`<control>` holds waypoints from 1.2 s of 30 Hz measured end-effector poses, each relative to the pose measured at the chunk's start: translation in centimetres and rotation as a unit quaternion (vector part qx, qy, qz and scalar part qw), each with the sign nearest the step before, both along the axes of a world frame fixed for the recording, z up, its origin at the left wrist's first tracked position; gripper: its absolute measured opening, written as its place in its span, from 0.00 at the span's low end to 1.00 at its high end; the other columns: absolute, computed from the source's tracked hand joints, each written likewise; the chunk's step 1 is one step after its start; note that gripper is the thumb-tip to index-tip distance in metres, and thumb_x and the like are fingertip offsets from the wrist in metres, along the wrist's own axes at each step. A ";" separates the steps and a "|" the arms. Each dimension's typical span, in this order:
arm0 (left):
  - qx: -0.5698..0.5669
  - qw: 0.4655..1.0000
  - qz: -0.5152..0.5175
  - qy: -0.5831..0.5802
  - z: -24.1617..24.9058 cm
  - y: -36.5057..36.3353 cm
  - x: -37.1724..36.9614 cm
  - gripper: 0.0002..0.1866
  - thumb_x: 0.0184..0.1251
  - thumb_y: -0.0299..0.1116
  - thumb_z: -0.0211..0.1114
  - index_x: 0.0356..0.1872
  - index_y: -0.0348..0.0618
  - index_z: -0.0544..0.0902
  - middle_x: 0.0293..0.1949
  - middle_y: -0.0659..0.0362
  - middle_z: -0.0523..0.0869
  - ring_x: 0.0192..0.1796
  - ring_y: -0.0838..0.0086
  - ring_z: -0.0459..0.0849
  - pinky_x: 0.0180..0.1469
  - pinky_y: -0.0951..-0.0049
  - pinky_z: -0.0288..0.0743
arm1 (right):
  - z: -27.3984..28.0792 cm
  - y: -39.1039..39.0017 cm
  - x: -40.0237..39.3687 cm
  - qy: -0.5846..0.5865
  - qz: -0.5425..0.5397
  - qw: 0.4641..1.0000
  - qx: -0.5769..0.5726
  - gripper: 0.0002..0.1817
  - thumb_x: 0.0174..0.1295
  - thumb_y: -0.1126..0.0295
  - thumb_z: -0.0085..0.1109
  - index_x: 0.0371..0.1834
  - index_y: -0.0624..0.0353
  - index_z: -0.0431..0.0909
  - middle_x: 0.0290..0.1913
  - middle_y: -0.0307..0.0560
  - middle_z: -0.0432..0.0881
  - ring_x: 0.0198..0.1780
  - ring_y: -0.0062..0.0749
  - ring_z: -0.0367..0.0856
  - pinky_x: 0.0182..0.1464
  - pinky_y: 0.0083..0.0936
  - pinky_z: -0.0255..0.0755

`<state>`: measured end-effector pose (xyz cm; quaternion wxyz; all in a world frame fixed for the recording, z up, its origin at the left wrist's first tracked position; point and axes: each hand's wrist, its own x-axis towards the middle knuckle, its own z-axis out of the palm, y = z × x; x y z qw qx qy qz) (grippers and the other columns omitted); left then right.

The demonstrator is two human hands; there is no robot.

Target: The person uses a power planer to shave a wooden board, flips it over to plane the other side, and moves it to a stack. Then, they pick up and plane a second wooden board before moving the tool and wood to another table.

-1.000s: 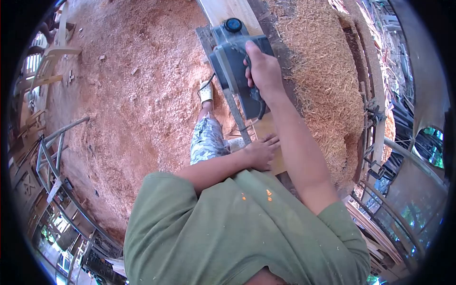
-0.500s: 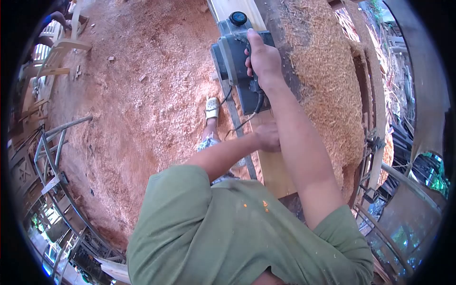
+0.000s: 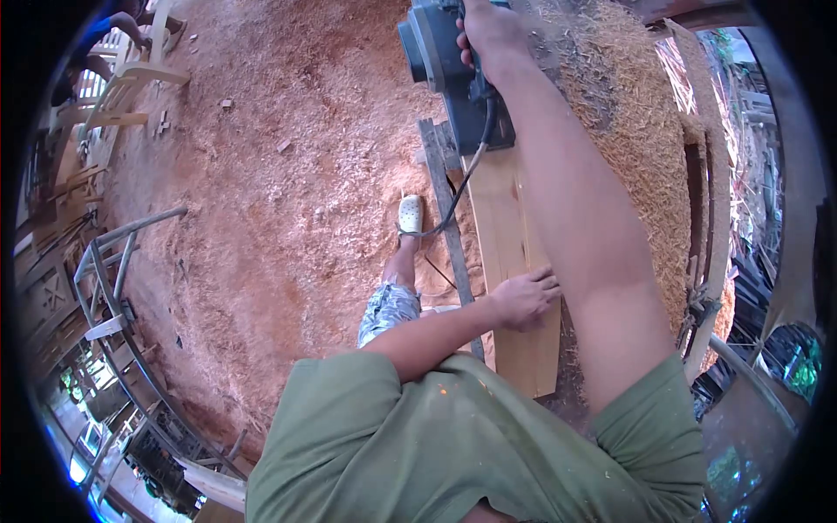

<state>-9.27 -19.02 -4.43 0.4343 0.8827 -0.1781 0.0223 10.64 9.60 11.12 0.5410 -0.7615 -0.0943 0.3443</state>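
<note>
An electric planer (image 3: 478, 109), dark grey with a cord at its rear, lies on a pale wooden board (image 3: 497, 213) at the top of the view. My right hand (image 3: 493, 35) is wrapped round its handle; the front of the tool is cut off by the frame edge. Farther back, my left hand (image 3: 526, 299) rests on the board near its close end, fingers stretched out and holding nothing. The power cord (image 3: 462, 187) loops down from the planer past the board's left side.
Shavings are heaped (image 3: 628, 174) right of the board. A narrow grey timber (image 3: 453, 244) runs along its left. My shoe (image 3: 411, 214) stands on the shaving-strewn ground. At upper left, a person's arm (image 3: 126, 26) is beside wooden chair parts (image 3: 144, 74). A bent frame (image 3: 113, 288) stands left.
My right hand has pushed the planer farther forward along the board, partly out of view. More board shows behind it. My left hand's fingers are now visible on the wood.
</note>
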 end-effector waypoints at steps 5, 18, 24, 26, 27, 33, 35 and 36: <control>-0.059 0.996 -0.038 0.057 1.5 1.5 0.4 0.17 0.49 0.42 0.65 0.35 0.41 0.90 0.72 0.49 0.71 0.79 0.56 0.58 0.82 0.53 0.39 | 0.9 5.3 2.1 -0.010 0.020 1.000 -0.006 0.30 0.68 0.39 0.53 0.20 0.54 0.73 0.14 0.40 0.73 0.11 0.29 0.69 0.14 0.30 0.63; -0.222 0.975 -0.014 0.027 1.9 1.6 0.2 0.12 0.45 0.35 0.65 0.29 0.40 0.86 0.51 0.54 0.86 0.65 0.57 0.76 0.80 0.50 0.50 | 0.6 17.2 8.1 -0.024 -0.021 0.999 0.040 0.31 0.59 0.39 0.62 0.20 0.59 0.77 0.15 0.43 0.74 0.13 0.31 0.71 0.16 0.31 0.65; -0.251 0.968 0.001 0.000 1.8 1.7 0.3 0.07 0.45 0.34 0.65 0.23 0.43 0.80 0.39 0.55 0.84 0.49 0.61 0.82 0.75 0.49 0.58 | 0.1 20.2 9.8 -0.037 -0.024 0.998 0.050 0.29 0.56 0.41 0.67 0.21 0.60 0.80 0.16 0.43 0.75 0.14 0.30 0.73 0.17 0.31 0.67; -0.238 0.971 0.006 -0.011 1.5 1.5 0.2 0.08 0.46 0.37 0.65 0.23 0.44 0.80 0.37 0.56 0.83 0.47 0.62 0.82 0.76 0.50 0.56 | -0.3 21.4 10.7 -0.113 0.013 0.993 0.030 0.28 0.55 0.43 0.68 0.22 0.61 0.81 0.17 0.43 0.76 0.14 0.30 0.73 0.17 0.31 0.67; -0.239 0.971 0.005 -0.013 1.4 1.3 0.2 0.09 0.48 0.38 0.64 0.23 0.43 0.80 0.36 0.56 0.83 0.46 0.61 0.81 0.76 0.51 0.56 | -0.6 22.3 11.0 -0.119 -0.001 0.993 0.026 0.25 0.54 0.46 0.72 0.24 0.61 0.84 0.18 0.43 0.78 0.15 0.30 0.75 0.17 0.31 0.67; -0.229 0.973 -0.012 -0.022 1.3 2.1 0.6 0.11 0.52 0.39 0.61 0.26 0.41 0.81 0.39 0.53 0.84 0.49 0.59 0.81 0.76 0.52 0.56 | -1.7 25.5 13.8 -0.190 0.041 0.981 0.027 0.20 0.47 0.55 0.75 0.26 0.63 0.86 0.23 0.48 0.84 0.22 0.33 0.82 0.25 0.33 0.75; -0.232 0.973 -0.011 -0.012 1.7 1.9 0.5 0.11 0.51 0.39 0.62 0.27 0.40 0.82 0.40 0.52 0.84 0.50 0.58 0.82 0.75 0.52 0.57 | -3.3 25.1 14.3 -0.313 0.055 0.948 0.020 0.22 0.44 0.57 0.76 0.29 0.69 0.85 0.29 0.55 0.88 0.30 0.37 0.87 0.33 0.33 0.80; -0.255 0.967 -0.002 -0.005 1.4 1.7 0.3 0.11 0.48 0.36 0.65 0.28 0.40 0.82 0.40 0.53 0.84 0.49 0.57 0.82 0.74 0.50 0.60 | -3.9 24.5 14.0 -0.336 0.050 0.938 0.069 0.22 0.52 0.52 0.71 0.28 0.65 0.85 0.25 0.51 0.85 0.24 0.35 0.84 0.28 0.34 0.77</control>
